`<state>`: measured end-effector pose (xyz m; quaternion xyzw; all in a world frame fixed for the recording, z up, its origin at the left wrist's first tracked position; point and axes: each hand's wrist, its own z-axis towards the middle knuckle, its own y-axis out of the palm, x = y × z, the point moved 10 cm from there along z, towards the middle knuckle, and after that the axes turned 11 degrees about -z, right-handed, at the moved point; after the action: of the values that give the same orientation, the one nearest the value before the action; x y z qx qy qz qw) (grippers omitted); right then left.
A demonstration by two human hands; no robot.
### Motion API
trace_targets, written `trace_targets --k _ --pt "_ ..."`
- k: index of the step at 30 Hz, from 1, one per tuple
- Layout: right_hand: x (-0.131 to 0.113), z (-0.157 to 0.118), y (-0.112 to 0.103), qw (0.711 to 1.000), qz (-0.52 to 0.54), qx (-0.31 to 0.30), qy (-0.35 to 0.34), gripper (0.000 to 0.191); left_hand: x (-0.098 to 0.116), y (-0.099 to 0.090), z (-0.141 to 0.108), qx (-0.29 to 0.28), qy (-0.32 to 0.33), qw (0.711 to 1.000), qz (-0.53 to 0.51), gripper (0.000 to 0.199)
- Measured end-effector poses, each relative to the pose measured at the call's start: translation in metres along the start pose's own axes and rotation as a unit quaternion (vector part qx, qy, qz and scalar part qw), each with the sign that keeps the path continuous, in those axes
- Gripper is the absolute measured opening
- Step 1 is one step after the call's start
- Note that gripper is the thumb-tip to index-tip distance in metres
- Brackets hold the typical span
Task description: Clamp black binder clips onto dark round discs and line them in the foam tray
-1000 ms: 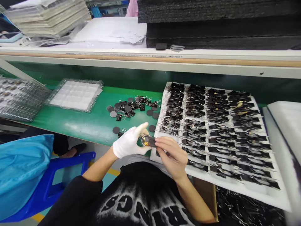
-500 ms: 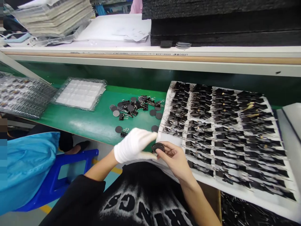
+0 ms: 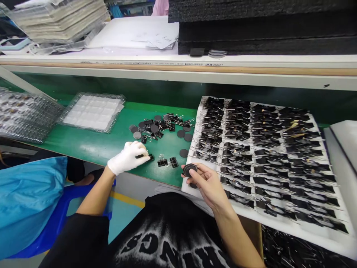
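My right hand [image 3: 208,182], bare, pinches a small stack of round black discs [image 3: 190,170] between thumb and fingers, at the near left corner of the white foam tray. Under those fingers another dark disc [image 3: 193,185] shows in part. Farther left, my white-gloved left hand [image 3: 130,158] is closed at the bench's near edge, its fingertips on a black binder clip [image 3: 151,158]; the fingers hide part of it. Between the hands lie two binder clips, one with its wire handles up [image 3: 162,162] and another beside it [image 3: 173,162]. A loose disc [image 3: 183,153] lies beyond.
Several discs and binder clips form a pile [image 3: 154,128] on the green bench [image 3: 92,145]. Rows of clips fill the foam tray [image 3: 192,180] at right. Clear trays [image 3: 92,111] stand left, under a shelf edge [image 3: 167,74]. A blue stool [image 3: 60,216] is below.
My left hand has moved left, away from the discs in my right hand, and closed at the binder clip. The two clips between the hands are now uncovered. My right hand keeps its discs.
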<state>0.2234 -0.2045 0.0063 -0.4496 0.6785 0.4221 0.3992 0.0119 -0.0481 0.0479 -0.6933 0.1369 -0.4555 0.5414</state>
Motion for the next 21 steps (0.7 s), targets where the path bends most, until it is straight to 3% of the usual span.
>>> trace_targets --k 4,7,10,13,17,21 --pt "-0.008 0.001 0.017 0.998 -0.029 -0.034 -0.032 0.028 0.044 -0.024 0.009 0.176 0.03 0.972 -0.153 0.027" --pt "-0.013 0.003 0.032 0.996 -0.024 -0.065 -0.052 0.025 0.083 -0.019 0.009 0.25 0.048 0.929 -0.268 0.028" --pt "-0.017 0.002 0.031 0.996 -0.014 -0.062 -0.067 0.023 0.117 -0.009 0.011 0.233 0.099 0.919 -0.304 0.018" --pt "-0.025 -0.004 0.021 0.993 -0.053 -0.059 -0.092 0.018 0.121 -0.008 0.016 0.19 0.104 0.94 -0.262 0.004" --pt "-0.033 -0.012 0.015 0.974 -0.166 -0.101 -0.113 0.015 0.118 0.012 0.026 0.046 0.098 0.984 -0.14 0.03" --pt "-0.038 -0.013 0.016 0.956 -0.232 -0.128 -0.128 0.014 0.126 0.024 0.025 0.016 0.13 0.988 -0.083 0.039"
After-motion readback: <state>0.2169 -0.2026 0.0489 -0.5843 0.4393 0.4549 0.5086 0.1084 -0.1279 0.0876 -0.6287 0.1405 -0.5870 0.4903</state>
